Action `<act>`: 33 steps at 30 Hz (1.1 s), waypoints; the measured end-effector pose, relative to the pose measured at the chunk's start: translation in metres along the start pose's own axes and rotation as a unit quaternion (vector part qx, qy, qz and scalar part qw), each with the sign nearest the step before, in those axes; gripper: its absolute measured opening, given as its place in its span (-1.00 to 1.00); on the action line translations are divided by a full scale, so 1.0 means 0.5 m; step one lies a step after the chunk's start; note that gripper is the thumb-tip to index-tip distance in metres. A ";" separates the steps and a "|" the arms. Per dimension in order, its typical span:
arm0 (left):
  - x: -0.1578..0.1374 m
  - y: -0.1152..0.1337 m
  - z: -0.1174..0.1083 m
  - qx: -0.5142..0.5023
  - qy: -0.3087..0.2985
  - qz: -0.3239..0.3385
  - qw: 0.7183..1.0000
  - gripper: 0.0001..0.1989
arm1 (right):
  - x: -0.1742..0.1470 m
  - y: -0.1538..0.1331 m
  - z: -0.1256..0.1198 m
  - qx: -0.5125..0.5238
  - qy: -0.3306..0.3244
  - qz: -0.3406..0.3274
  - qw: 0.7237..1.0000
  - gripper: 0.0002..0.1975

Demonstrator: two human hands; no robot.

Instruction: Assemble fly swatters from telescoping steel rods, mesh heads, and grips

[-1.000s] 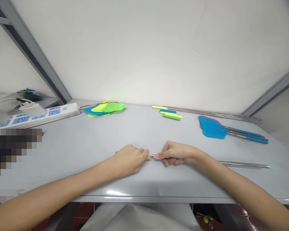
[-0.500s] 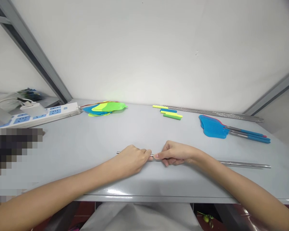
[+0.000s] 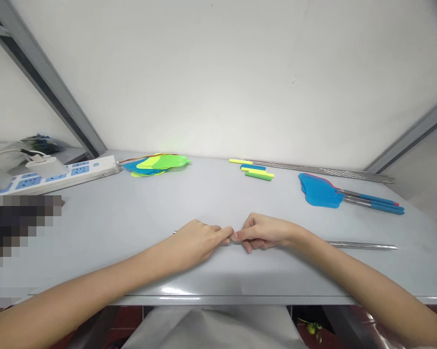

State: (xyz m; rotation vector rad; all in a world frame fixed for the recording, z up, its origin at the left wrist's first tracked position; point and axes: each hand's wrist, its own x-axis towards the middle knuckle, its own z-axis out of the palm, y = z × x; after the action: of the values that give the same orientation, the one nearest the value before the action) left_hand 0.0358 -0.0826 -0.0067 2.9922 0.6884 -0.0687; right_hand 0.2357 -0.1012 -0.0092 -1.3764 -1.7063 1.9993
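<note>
A thin silver metal rod (image 3: 364, 245) runs left to right low over the table, near its front edge. My left hand (image 3: 200, 242) is closed over the rod's left part, and a short tip shows past it. Thumb and fingers of my right hand (image 3: 260, 232) pinch the rod just beside the left fingertips, the two hands almost touching. My right forearm covers part of the rod, whose thicker right end comes out beyond it.
Blue fly swatters (image 3: 320, 191) with blue grips lie at the right. Coloured grip tubes (image 3: 258, 176) and several metal rods (image 3: 323, 170) lie along the wall. Loose swatter heads (image 3: 156, 165) are at the back left, beside a white power strip (image 3: 66, 174). A pixelated patch covers the left edge.
The rod's right end has shifted left, toward my hands. The small gap between my two hands has narrowed, with the left fingers now nearly against the right thumb. The view has shifted slightly.
</note>
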 end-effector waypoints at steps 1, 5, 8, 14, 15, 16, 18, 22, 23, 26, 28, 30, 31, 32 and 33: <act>0.000 -0.002 -0.001 -0.008 -0.002 -0.001 1.000 -0.81 | 0.000 0.000 0.000 0.003 0.000 0.000 1.000 -0.62; 0.000 -0.012 -0.006 -0.028 0.001 -0.007 1.000 -0.68 | 0.003 -0.003 -0.004 0.013 -0.008 0.009 1.000 -0.63; 0.000 -0.022 -0.010 -0.044 0.000 -0.012 0.999 -0.62 | 0.002 -0.005 -0.009 0.026 -0.028 0.012 0.999 -0.66; 0.000 -0.050 -0.029 -0.089 -0.002 -0.026 0.996 -0.60 | -0.002 -0.005 -0.017 0.056 -0.059 -0.001 0.997 -0.69; -0.001 -0.055 -0.033 -0.095 -0.002 -0.030 0.995 -0.61 | -0.002 -0.005 -0.018 0.056 -0.057 -0.001 0.997 -0.69; -0.002 -0.060 -0.036 -0.100 -0.001 -0.034 0.994 -0.61 | -0.002 -0.005 -0.019 0.056 -0.056 -0.002 0.997 -0.68; -0.004 -0.072 -0.042 -0.106 0.000 -0.048 0.993 -0.62 | -0.002 -0.005 -0.022 0.057 -0.053 -0.005 0.997 -0.68; -0.011 -0.100 -0.047 -0.107 -0.001 -0.081 0.991 -0.61 | -0.001 -0.003 -0.031 0.055 -0.044 -0.012 0.997 -0.66; -0.012 -0.107 -0.048 -0.106 -0.002 -0.089 0.990 -0.61 | -0.001 -0.002 -0.033 0.054 -0.041 -0.013 0.998 -0.66; -0.016 -0.124 -0.049 -0.105 -0.003 -0.104 0.989 -0.60 | -0.002 0.000 -0.040 0.052 -0.034 -0.014 0.998 -0.64; -0.016 -0.131 -0.050 -0.106 0.001 -0.109 0.988 -0.61 | -0.002 0.002 -0.043 0.050 -0.031 -0.015 0.998 -0.63; -0.016 -0.134 -0.052 -0.107 0.005 -0.114 0.988 -0.63 | -0.002 0.003 -0.046 0.047 -0.028 -0.017 0.998 -0.63; -0.016 -0.135 -0.053 -0.107 0.005 -0.117 0.987 -0.64 | -0.002 0.003 -0.048 0.046 -0.027 -0.018 0.998 -0.63; -0.016 -0.136 -0.054 -0.107 0.004 -0.120 0.987 -0.65 | -0.003 0.003 -0.050 0.043 -0.026 -0.019 0.999 -0.63; -0.017 -0.137 -0.055 -0.107 0.004 -0.124 0.986 -0.65 | -0.004 0.003 -0.051 0.040 -0.025 -0.018 0.999 -0.63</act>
State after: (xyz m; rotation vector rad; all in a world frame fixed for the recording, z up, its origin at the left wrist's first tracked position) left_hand -0.0009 -0.0226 0.0173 2.6915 0.9973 0.0036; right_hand 0.2558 -0.0852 -0.0075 -1.2720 -1.6396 2.0746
